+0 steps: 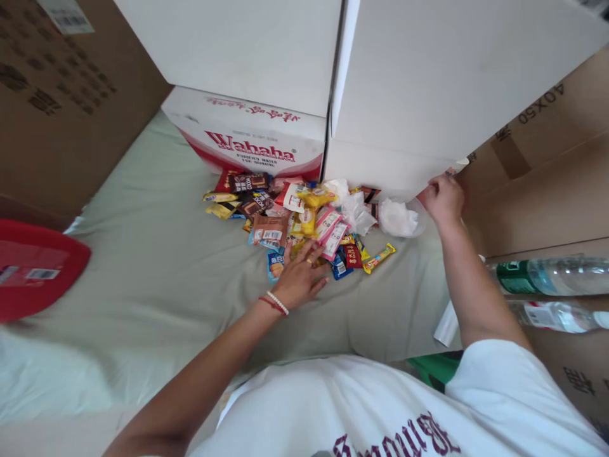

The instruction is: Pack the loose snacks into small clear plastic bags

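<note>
My left hand [301,274] rests with spread fingers on the near side of a heap of wrapped snacks. Under and around it lie a brown packet [269,230], a blue packet [275,264], a yellow packet [305,222] and pink-and-white packets [332,238]. My right hand [444,199] is at the lower right corner of a white box [380,168], its fingers curled together; what they grip is hidden. Just left of it lies a clear plastic container [415,219] with crumpled white plastic [398,218] at it. A yellow snack bar [379,258] lies at the heap's right edge.
A Wahaha carton [252,143] stands behind the heap. Brown cardboard boxes flank both sides [71,120]. A red plastic object [40,270] is at left. Two water bottles [566,276] lie at right, near a white roll [446,324]. Pale green cloth [190,285] covers the surface.
</note>
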A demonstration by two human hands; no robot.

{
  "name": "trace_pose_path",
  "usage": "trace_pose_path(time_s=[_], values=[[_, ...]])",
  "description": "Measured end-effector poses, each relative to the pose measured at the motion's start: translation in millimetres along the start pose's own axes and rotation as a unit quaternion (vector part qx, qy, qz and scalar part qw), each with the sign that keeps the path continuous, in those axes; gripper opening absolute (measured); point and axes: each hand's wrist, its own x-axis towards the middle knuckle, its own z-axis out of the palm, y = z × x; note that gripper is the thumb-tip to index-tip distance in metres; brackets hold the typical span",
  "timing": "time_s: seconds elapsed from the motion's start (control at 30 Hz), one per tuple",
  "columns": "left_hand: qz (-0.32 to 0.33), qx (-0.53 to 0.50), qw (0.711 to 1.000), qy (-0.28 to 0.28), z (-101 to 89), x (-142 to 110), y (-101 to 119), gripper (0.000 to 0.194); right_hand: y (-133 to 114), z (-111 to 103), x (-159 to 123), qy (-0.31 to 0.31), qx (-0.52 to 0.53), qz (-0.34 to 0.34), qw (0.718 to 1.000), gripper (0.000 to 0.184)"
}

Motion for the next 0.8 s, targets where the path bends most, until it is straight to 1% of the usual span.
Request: trace_pose_path(time_s=[0.07,0.1,0.13,0.17,0.2,0.23,0.3,0.37,0.4,0.43,0.47,0.5,0.53,0.57,0.6,0.63,0.67,0.7,0.73,0.8], values=[[0.006,-0.010,0.999,0.030,-7.0,-16,7,0.028,-38,16,-16,0.032,0.006,-0.033,0.999,0.038],[0.009,-0.017,0.998,0.052,-8.7,-25,11,0.028,-57,29,-23,0.027,0.013,-0.059,0.998,0.034],[0.009,-0.027,0.997,0.074,-9.4,-36,15,0.028,-76,43,-28,0.005,0.017,-0.087,0.996,0.035],[0.006,-0.038,0.995,0.094,-9.5,-47,18,0.026,-93,58,-32,-0.014,0.020,-0.099,0.995,0.041],[0.000,-0.050,0.993,0.110,-9.2,-59,21,0.024,-107,70,-34,-0.026,0.023,-0.097,0.995,0.044],[-0.010,-0.061,0.990,0.123,-8.9,-72,23,0.023,-117,80,-36,-0.029,0.026,-0.084,0.996,0.040],[-0.039,-0.084,0.985,0.144,-9.3,-102,24,0.021,-123,88,-41,-0.014,0.032,-0.042,0.998,0.023],[-0.085,-0.114,0.975,0.171,-11.1,-133,24,0.020,-114,84,-53,0.024,0.031,-0.014,0.999,0.022],[-0.115,-0.136,0.966,0.185,-12.3,-147,25,0.020,-109,80,-63,0.057,0.054,0.000,0.997,0.022],[-0.150,-0.164,0.955,0.196,-13.5,-158,26,0.020,-104,76,-76,0.093,0.108,0.023,0.990,0.021],[-0.186,-0.199,0.941,0.201,-14.6,-166,29,0.020,-103,75,-92,0.116,0.194,0.051,0.973,0.021],[-0.218,-0.242,0.925,0.196,-15.5,-170,32,0.021,-105,76,-110,0.114,0.304,0.084,0.942,0.026],[-0.245,-0.292,0.907,0.181,-16.0,-169,37,0.023,-112,80,-129,0.082,0.417,0.116,0.898,0.032],[-0.260,-0.345,0.888,0.161,-16.2,-164,42,0.026,-123,86,-149,0.026,0.513,0.146,0.845,0.038],[-0.269,-0.398,0.866,0.137,-15.8,-156,47,0.028,-138,95,-169,-0.041,0.578,0.169,0.797,0.041],[-0.266,-0.445,0.847,0.115,-14.7,-145,53,0.028,-155,105,-187,-0.098,0.619,0.187,0.757,0.043],[-0.254,-0.485,0.831,0.103,-13.0,-133,57,0.028,-172,114,-203,-0.135,0.641,0.199,0.729,0.043],[-0.251,-0.517,0.813,0.094,-10.7,-120,61,0.035,-188,123,-216,-0.151,0.653,0.206,0.713,0.042],[-0.247,-0.534,0.803,0.094,-8.1,-110,64,0.040,-202,130,-226,-0.151,0.659,0.207,0.707,0.040],[-0.254,-0.547,0.790,0.106,-2.5,-94,67,0.030,-218,138,-236,-0.141,0.660,0.197,0.711,0.036]])
